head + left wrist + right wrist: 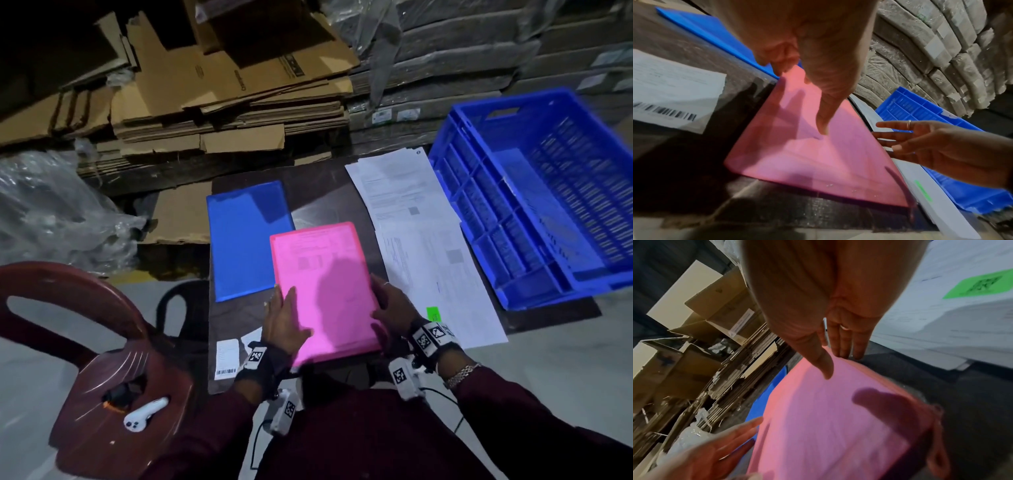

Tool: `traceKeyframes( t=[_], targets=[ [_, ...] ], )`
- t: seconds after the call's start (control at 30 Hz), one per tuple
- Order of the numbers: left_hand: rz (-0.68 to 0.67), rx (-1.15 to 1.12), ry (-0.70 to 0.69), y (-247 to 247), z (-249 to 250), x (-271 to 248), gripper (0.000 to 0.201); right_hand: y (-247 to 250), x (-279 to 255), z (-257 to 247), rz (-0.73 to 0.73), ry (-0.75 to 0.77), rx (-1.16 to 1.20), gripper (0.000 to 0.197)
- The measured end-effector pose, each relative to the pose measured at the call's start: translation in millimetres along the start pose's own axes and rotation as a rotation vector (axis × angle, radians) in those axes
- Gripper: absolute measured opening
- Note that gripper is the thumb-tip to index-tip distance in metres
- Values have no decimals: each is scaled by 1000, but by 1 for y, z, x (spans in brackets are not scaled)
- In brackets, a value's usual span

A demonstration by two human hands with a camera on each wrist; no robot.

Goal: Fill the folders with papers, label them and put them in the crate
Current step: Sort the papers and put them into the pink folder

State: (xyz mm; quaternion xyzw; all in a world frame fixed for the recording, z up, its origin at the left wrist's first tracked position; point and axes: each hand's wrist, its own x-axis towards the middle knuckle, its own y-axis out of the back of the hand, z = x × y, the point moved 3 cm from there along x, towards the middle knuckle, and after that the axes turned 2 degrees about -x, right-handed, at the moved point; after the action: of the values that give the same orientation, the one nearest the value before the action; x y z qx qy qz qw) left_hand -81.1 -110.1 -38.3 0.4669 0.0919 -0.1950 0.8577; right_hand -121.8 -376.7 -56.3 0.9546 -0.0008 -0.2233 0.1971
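Clearly the pink folder [325, 291] is light, slick and floppy; both hands' fingers [291, 308] lie straight, flat at its side edges, best gripped there

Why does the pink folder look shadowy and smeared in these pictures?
Head view: hard overhead light throws a dark shadow across the translucent pink plastic folder, and the blue plastic crate bows at the frame edge. Right wrist view: the folder is soft with blur.

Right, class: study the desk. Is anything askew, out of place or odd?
Mostly the loose papers: they lie fanned and skewed beside the empty blue crate. The pink folder sits tilted, overlapping the blue folder and overhanging the table's near edge.
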Motion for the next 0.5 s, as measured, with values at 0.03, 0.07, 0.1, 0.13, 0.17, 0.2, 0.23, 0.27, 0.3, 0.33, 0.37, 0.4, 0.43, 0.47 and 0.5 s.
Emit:
traceKeyframes(
  t=[0.03,0.07,0.1,0.13,0.17,0.2,0.23,0.27,0.3,0.33,0.37,0.4,0.43,0.47,0.5],
  targets=[
    [-37,-30,-22,-1,0,2,121,-4,0,3,-20,-1,-7,104],
    [-54,-40,-65,-3,-2,5,132,-8,-1,1,-17,8,-21,110],
    [-62,-25,-115,-5,-2,8,141,-12,-2,-3,-13,17,-32,113],
    [-81,-6,-157,-9,-3,9,143,-16,-3,-4,0,13,-35,115],
    [-116,36,-177,-11,-1,9,138,-19,-3,-6,3,1,-35,114],
    [-147,79,-164,-13,1,8,126,-20,-3,-7,11,-13,-37,112],
    [-159,130,-145,-13,4,6,114,-21,-2,-8,22,-28,-39,108],
    [-146,177,-145,-13,4,6,106,-19,2,-6,44,-35,-21,106],
    [-143,201,-145,-10,5,5,103,-17,7,-4,64,-45,-4,107],
    [-168,199,-134,-11,5,5,104,-14,16,0,80,-41,3,110],
    [-187,180,-124,-12,5,5,107,-9,26,3,88,-41,-11,114],
    [-144,169,-131,-16,7,5,105,-4,35,-2,81,-36,-33,117],
    [-26,162,-148,-16,9,5,100,-1,41,-11,64,-41,-61,118],
    [40,128,-134,-15,8,6,96,0,46,-20,52,-40,-90,118],
    [103,142,-144,-16,9,9,97,1,50,-31,31,-42,-115,117]
  ],
)
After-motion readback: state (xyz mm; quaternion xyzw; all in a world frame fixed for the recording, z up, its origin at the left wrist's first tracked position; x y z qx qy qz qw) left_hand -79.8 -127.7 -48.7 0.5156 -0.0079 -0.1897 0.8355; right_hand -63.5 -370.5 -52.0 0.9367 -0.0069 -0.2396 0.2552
